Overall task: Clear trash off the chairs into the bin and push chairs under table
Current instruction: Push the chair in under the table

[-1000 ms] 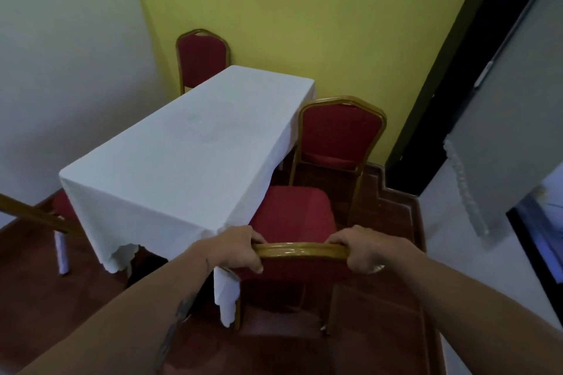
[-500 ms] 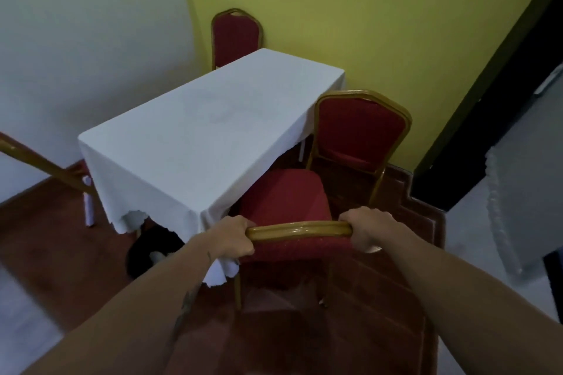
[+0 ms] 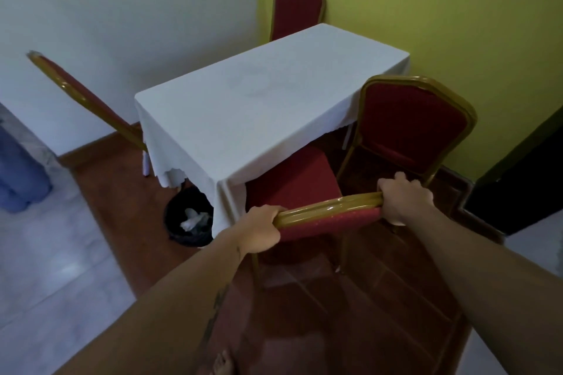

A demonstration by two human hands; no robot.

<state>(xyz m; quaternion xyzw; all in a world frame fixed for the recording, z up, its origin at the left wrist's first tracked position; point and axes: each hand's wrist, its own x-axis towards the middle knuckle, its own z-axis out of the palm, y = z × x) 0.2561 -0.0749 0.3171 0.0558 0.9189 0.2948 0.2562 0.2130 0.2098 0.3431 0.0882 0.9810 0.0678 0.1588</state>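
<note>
Head view: near chair (image 3: pixel 307 192) at the table (image 3: pixel 259 119) corner, seat partly under the white tablecloth (image 3: pixel 225 192), back rail toward the camera. Left hand (image 3: pixel 262 227) and right hand (image 3: pixel 403 202) at either end of the gold top rail (image 3: pixel 329 207), fingers wrapped tight around it. Seat red, no trash visible on it. Black bin (image 3: pixel 189 219) on the floor beside the table corner, white scraps inside. Second chair (image 3: pixel 411 131) just beside, right, angled and not tucked; third chair (image 3: pixel 297 9) at the far end against the yellow wall; fourth chair (image 3: pixel 88 100) at left, only its back in view.

Handling, as judgement: rigid metal frame, moderate weight, glossy rail likely a bit slick, padded seat soft. Top rail ends look the right grip: wide spacing controls yaw. Legs probably drag on the tile; cloth edge could snag on the seat. Push low and straight.
</note>
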